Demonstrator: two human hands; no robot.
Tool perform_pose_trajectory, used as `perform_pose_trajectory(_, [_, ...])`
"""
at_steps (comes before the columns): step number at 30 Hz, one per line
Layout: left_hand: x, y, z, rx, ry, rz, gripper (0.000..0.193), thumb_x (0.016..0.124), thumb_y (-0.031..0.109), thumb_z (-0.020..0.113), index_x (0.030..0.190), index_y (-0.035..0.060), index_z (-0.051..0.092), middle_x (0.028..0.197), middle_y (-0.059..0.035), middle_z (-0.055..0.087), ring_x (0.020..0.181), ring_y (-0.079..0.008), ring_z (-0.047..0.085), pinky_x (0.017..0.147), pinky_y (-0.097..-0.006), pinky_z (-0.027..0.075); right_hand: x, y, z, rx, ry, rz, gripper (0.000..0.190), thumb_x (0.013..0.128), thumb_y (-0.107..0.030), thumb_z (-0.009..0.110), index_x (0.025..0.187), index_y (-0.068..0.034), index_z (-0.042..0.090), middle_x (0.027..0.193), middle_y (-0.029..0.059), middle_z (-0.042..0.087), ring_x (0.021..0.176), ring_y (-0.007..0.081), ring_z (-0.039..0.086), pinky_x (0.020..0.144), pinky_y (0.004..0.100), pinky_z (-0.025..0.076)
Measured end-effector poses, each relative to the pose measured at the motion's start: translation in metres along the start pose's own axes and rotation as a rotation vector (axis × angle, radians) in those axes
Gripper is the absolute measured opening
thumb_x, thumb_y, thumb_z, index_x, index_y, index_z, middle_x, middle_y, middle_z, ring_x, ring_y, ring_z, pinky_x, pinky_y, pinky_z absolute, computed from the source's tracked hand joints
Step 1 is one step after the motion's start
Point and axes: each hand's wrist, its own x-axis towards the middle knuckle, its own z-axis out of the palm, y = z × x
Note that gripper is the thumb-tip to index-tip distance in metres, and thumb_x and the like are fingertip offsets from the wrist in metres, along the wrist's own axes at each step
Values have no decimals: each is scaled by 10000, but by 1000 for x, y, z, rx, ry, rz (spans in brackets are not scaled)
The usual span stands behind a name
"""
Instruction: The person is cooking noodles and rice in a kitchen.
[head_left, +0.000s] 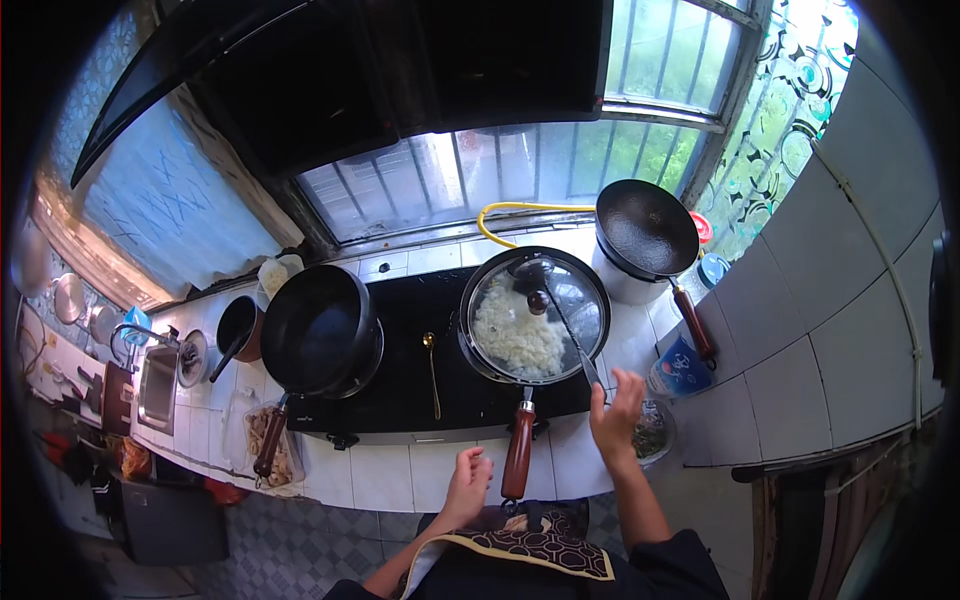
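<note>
On the right burner stands a pan with a glass lid (538, 303) over white rice (517, 330); its wooden handle (517, 457) points toward me. A ladle or spatula with a metal handle (577, 345) slants out from the pan's right side. Its end lies beside my right hand (619, 412), whose raised fingers are apart; a firm grip on it does not show. My left hand (469, 484) hovers left of the wooden handle, fingers loosely curled, with nothing seen in it. A gold-coloured spoon (431, 375) lies on the black gas stove (405, 300) between the pans.
An empty dark wok (319, 330) sits on the left burner. At left are a small saucepan (238, 326), a container of meat pieces (274, 442) and a sink (157, 390). Behind right, another pan (647, 229) rests on a pot. A bowl of greens (651, 435) stands near my right hand.
</note>
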Motion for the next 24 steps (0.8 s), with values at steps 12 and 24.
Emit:
perform_pose_trajectory(12, [-45, -11, 9, 149, 39, 4, 350, 861, 169, 514, 1138, -9, 395, 917, -110, 548, 764, -164, 561, 656, -281, 470, -96, -18, 71, 55, -740, 612, 480, 714, -495, 576, 694, -23, 661, 708, 200, 622, 721, 359, 610, 676, 421, 473])
perform_pose_trajectory(24, [-75, -29, 27, 105, 101, -38, 384, 846, 199, 544, 1142, 6, 393, 906, -82, 534, 712, -141, 556, 629, -269, 455, -94, -19, 70, -51, -600, 320, 351, 688, -404, 637, 655, -55, 619, 667, 171, 615, 675, 353, 609, 651, 431, 480])
